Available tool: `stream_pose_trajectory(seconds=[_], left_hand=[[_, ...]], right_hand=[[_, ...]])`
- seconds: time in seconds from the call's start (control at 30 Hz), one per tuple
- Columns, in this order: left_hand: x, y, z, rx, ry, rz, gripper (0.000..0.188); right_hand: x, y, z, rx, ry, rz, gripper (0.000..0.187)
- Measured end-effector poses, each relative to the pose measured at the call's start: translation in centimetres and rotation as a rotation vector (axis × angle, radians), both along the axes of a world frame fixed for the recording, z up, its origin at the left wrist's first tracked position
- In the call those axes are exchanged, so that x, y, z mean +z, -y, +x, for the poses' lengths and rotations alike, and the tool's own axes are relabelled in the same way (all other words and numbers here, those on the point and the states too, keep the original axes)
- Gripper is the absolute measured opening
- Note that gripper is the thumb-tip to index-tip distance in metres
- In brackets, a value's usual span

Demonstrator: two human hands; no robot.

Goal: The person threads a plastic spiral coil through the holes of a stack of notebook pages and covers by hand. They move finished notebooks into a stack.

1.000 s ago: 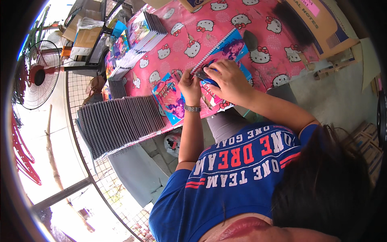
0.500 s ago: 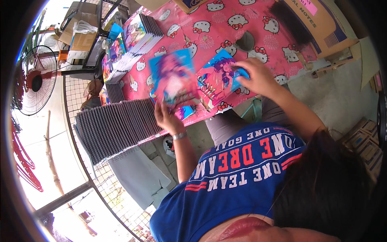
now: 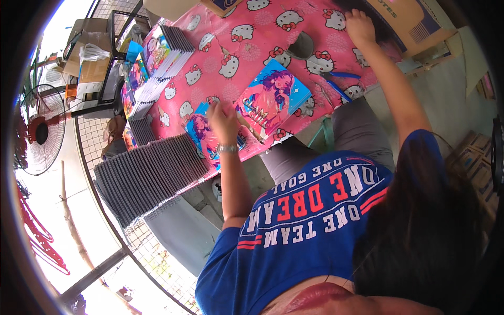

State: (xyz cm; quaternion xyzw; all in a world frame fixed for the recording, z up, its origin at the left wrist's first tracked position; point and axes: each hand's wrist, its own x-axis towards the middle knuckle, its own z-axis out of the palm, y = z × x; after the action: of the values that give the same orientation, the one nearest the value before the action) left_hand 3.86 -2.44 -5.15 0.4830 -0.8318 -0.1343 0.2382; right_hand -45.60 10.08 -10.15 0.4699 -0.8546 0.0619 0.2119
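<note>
Both hands have let go: colouring book (image 3: 274,102) lies between open left hand (image 3: 223,122) and open right hand (image 3: 358,26).

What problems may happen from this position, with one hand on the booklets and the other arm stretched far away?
1. The blue picture booklet lies near the table's near edge; a nudge from the left hand might push it off.
2. The right hand reaches far toward the cardboard box, so the forearm may sweep the blue pen.
3. The fanned grey stack overhangs and could slide.
</note>
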Motion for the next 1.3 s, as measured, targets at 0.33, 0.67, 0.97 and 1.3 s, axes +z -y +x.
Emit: stream_pose_trajectory(seconds=[0.33,0.67,0.97,1.3], left_hand=[[-4.0,4.6,-9.6,-0.192,0.084,0.479,0.028],[10.4,-2.9,-8.0,-0.472,-0.073,0.148,0.024],[8.3,-7.0,-8.0,-0.415,-0.002,-0.215,0.021],[8.2,-8.0,-8.2,-0.49,0.009,-0.201,0.025]], right_hand=[[5.1,0.4,1.5,0.341,0.483,-0.292,0.037],[12.0,-3.9,15.6,0.787,1.106,-0.23,0.023],[11.7,-3.5,18.3,0.992,0.85,-0.358,0.026],[12.0,-5.2,19.1,0.949,1.047,-0.157,0.035]])
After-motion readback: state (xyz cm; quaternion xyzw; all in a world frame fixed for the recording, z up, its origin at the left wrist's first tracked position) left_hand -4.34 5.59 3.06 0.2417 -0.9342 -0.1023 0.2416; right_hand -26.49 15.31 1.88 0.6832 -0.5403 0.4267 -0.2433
